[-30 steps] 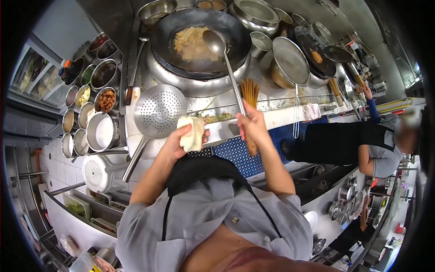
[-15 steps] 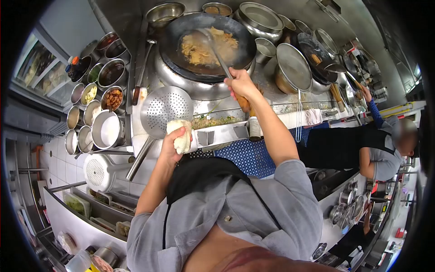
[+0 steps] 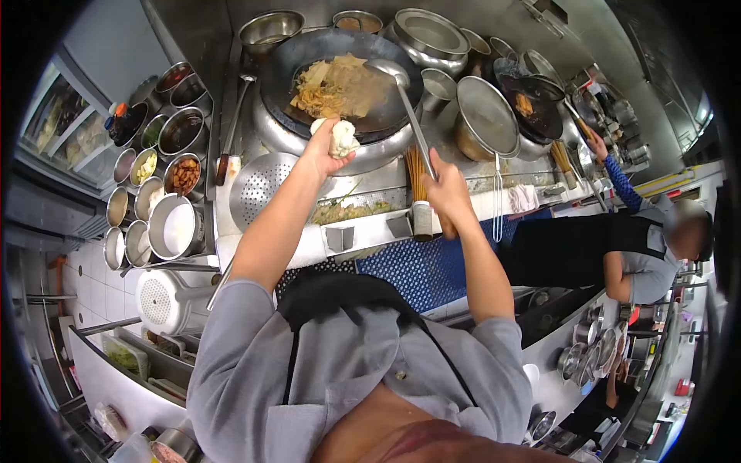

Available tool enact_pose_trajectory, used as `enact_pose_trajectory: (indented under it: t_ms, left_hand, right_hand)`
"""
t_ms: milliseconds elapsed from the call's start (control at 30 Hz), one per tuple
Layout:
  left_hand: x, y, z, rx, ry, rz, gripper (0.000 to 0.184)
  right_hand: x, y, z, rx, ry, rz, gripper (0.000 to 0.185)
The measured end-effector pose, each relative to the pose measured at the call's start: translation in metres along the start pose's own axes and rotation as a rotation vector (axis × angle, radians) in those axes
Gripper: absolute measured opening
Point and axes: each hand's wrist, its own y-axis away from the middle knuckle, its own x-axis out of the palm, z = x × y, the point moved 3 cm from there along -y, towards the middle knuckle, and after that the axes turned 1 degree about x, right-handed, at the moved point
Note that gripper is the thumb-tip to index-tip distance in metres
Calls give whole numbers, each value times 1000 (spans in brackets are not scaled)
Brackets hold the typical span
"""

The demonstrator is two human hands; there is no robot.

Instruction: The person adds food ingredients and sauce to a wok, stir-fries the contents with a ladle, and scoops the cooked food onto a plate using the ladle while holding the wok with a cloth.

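Note:
My left hand [image 3: 324,151] is closed around a crumpled white cloth [image 3: 344,140] at the near rim of the large black wok [image 3: 279,60]. Sliced food [image 3: 333,83] lies in the wok, with some steam over it. With my right hand [image 3: 449,187] I grip the handle of a long ladle [image 3: 417,127]. Its bowl is inside the wok, right of the food. Beneath my left forearm, a perforated strainer [image 3: 258,189] is partly covered.
Metal pots of ingredients [image 3: 185,174] stand at the left. A bamboo brush [image 3: 419,199] is near my right hand. Right of the wok sits a pot with a mesh strainer [image 3: 488,116]. A co-worker [image 3: 587,251] works at another wok [image 3: 532,116] on the right.
My left hand has moved up with the cloth from the counter edge to the wok's rim. My right hand has shifted right and down, taking the ladle bowl to the food's right side.

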Motion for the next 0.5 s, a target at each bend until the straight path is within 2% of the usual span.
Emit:
enact_pose_trajectory:
  t_ms: [33, 167, 200, 267, 333, 400, 467, 500]
  left_hand:
    - [1, -5, 1, -39, -2, -25, 30]
    - [0, -40, 8, 60, 77, -112, 20]
    - [3, -31, 12, 141, 92, -211, 20]
    - [18, 6, 7, 129, 82, -151, 21]
    - [38, 55, 0, 69, 85, -118, 23]
    - [43, 62, 0, 90, 112, -81, 20]
    - [33, 45, 13, 157, 133, -172, 18]
    - [22, 36, 28, 186, 137, -142, 17]
  right_hand:
    - [-5, 14, 1, -7, -50, 35, 59]
    - [-35, 52, 41, 148, -239, 285, 58]
    - [-41, 54, 47, 169, -307, 363, 57]
    - [-72, 71, 67, 201, -330, 513, 58]
    - [-95, 66, 67, 189, -168, 517, 57]
    - [-100, 61, 72, 209, -12, 505, 56]
    - [-82, 28, 70, 31, 196, 441, 54]
    - [-62, 2, 55, -10, 287, 327, 53]
